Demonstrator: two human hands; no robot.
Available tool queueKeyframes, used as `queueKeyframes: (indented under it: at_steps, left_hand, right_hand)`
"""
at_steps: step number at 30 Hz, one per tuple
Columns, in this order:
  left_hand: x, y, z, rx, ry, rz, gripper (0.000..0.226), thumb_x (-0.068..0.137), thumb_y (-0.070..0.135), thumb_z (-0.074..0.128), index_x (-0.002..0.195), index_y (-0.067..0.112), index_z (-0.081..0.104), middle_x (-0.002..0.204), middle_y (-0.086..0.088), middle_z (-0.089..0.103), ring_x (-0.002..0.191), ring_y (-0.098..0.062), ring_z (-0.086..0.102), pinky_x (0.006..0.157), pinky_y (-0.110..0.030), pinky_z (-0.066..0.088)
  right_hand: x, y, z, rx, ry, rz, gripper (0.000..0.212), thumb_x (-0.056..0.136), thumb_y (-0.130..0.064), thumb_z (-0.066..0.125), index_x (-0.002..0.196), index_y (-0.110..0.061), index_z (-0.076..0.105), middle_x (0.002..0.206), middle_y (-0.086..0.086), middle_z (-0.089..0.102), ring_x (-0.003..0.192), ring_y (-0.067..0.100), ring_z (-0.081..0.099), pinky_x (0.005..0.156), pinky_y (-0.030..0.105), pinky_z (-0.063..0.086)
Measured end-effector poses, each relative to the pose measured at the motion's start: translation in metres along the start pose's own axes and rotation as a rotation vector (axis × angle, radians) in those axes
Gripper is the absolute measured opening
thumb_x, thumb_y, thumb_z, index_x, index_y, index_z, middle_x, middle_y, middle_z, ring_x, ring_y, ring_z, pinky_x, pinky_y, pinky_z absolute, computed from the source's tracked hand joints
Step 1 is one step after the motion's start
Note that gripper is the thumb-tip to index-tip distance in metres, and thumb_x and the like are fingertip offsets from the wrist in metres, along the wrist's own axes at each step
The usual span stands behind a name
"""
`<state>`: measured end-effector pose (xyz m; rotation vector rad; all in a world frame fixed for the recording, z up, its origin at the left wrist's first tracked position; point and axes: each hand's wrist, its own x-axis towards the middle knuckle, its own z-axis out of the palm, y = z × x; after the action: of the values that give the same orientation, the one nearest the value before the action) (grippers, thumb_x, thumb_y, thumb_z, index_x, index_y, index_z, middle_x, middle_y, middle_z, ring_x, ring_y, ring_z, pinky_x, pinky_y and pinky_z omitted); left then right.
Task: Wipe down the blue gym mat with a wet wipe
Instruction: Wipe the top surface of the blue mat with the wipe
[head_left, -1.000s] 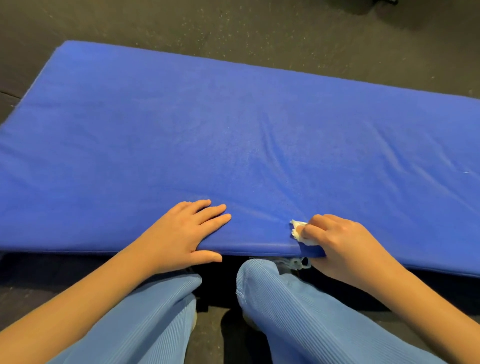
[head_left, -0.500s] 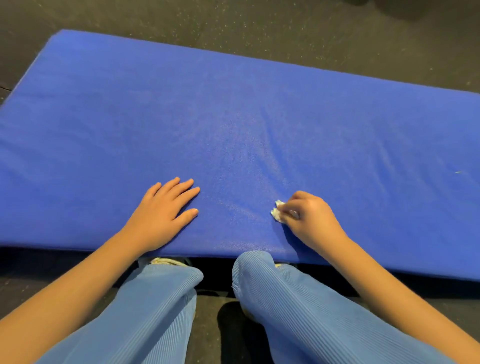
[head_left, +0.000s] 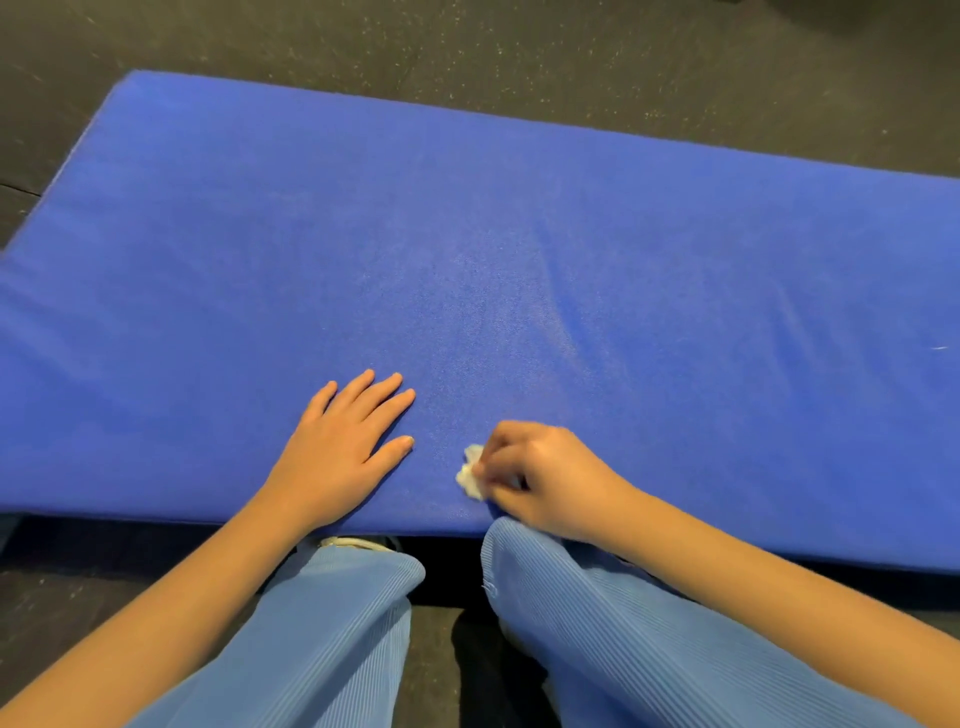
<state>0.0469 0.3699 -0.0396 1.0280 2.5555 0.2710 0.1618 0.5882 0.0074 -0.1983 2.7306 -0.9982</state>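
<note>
A dark speckled floor (head_left: 519, 47) carries everything here; the blue gym mat (head_left: 467, 249) lies flat on it, stretching out ahead of both my hands and running off past my right hand (head_left: 545, 480); bare floor shows beyond the mat's far edge and round its corner, off past my left hand (head_left: 337, 452); my left hand lies flat, palm down, near the mat's close edge; just beside it my right hand presses a crumpled white wet wipe (head_left: 470, 475) onto the mat.

Gym: blue mat (head_left: 467, 234) on speckled rubber floor (head_left: 519, 52)
</note>
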Motion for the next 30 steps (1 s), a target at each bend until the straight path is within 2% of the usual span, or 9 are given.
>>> queueKeyframes:
  at_steps: [3,8,12,14,20,22,25,28,30]
  left_hand:
    - [0.000,0.001,0.000,-0.007,0.008,-0.003,0.077,0.085,0.064,0.006,0.150,0.029,0.030,0.158,0.011,0.021,0.148,-0.014,0.011,0.118,-0.036,0.000]
    - [0.001,-0.001,0.001,-0.035,0.013,-0.006,0.074,0.087,0.063,0.011,0.148,0.029,0.035,0.157,0.011,0.025,0.147,-0.015,0.015,0.118,-0.037,0.003]
    - [0.003,-0.004,0.001,-0.069,0.030,0.000,0.068,0.088,0.062,0.023,0.141,0.028,0.048,0.150,0.010,0.039,0.142,-0.017,0.028,0.115,-0.041,0.015]
    - [0.012,-0.007,-0.004,-0.085,0.041,0.003,0.068,0.086,0.061,0.024,0.137,0.026,0.053,0.145,0.009,0.045,0.137,-0.019,0.036,0.110,-0.039,0.022]
    - [0.041,-0.011,-0.005,-0.069,0.044,-0.127,0.083,0.081,0.062,0.009,0.146,0.019,0.040,0.155,0.003,0.031,0.145,-0.023,0.021,0.116,-0.039,0.012]
    - [0.038,-0.010,-0.001,-0.040,0.069,-0.122,0.077,0.086,0.058,0.013,0.144,0.017,0.043,0.153,-0.001,0.035,0.144,-0.025,0.024,0.117,-0.041,0.014]
    - [0.038,-0.012,0.000,-0.020,0.066,-0.117,0.072,0.090,0.055,0.018,0.143,0.015,0.046,0.151,-0.002,0.039,0.143,-0.027,0.028,0.115,-0.043,0.019]
    - [0.039,-0.011,-0.001,-0.013,0.051,-0.115,0.071,0.090,0.054,0.017,0.143,0.015,0.045,0.152,-0.002,0.038,0.143,-0.027,0.027,0.116,-0.043,0.017]
    - [0.038,-0.011,0.000,-0.008,0.047,-0.118,0.071,0.091,0.054,0.017,0.143,0.016,0.044,0.152,-0.001,0.038,0.143,-0.026,0.027,0.116,-0.042,0.016]
  right_hand:
    - [0.009,0.007,-0.013,0.004,-0.139,-0.021,0.013,0.082,-0.020,0.064,0.079,-0.013,0.074,0.083,0.000,0.062,0.063,0.012,0.051,0.059,0.022,0.038]
    - [0.046,0.028,-0.007,-0.110,0.129,0.179,0.014,0.084,-0.019,0.064,0.076,-0.011,0.072,0.079,0.004,0.058,0.067,0.026,0.057,0.057,0.026,0.032]
    - [0.026,-0.006,0.001,0.004,-0.092,-0.050,0.009,0.078,-0.021,0.062,0.075,-0.018,0.070,0.069,-0.001,0.058,0.060,0.020,0.055,0.052,0.027,0.037]
    - [0.030,-0.001,-0.007,-0.012,-0.140,-0.050,0.006,0.078,-0.023,0.065,0.078,-0.018,0.068,0.071,-0.002,0.061,0.065,0.021,0.057,0.054,0.029,0.041]
    - [0.074,0.044,-0.006,-0.104,0.263,0.218,0.015,0.083,-0.021,0.064,0.072,-0.013,0.069,0.071,0.005,0.061,0.068,0.029,0.060,0.056,0.028,0.040]
    - [0.065,0.024,0.002,-0.044,0.202,0.045,0.025,0.083,-0.029,0.055,0.067,-0.016,0.069,0.065,0.003,0.058,0.060,0.024,0.058,0.052,0.023,0.038]
    - [0.057,0.021,0.000,-0.036,-0.058,-0.114,0.024,0.084,-0.029,0.056,0.070,-0.014,0.068,0.068,0.002,0.057,0.061,0.023,0.056,0.050,0.029,0.044]
    - [0.089,0.059,-0.014,-0.163,0.089,0.049,0.022,0.087,-0.027,0.063,0.072,-0.011,0.066,0.078,0.005,0.057,0.072,0.029,0.057,0.054,0.037,0.048]
    - [0.105,0.075,-0.017,-0.199,0.235,0.218,0.024,0.089,-0.026,0.062,0.075,-0.007,0.066,0.084,0.008,0.057,0.077,0.032,0.056,0.056,0.032,0.041]
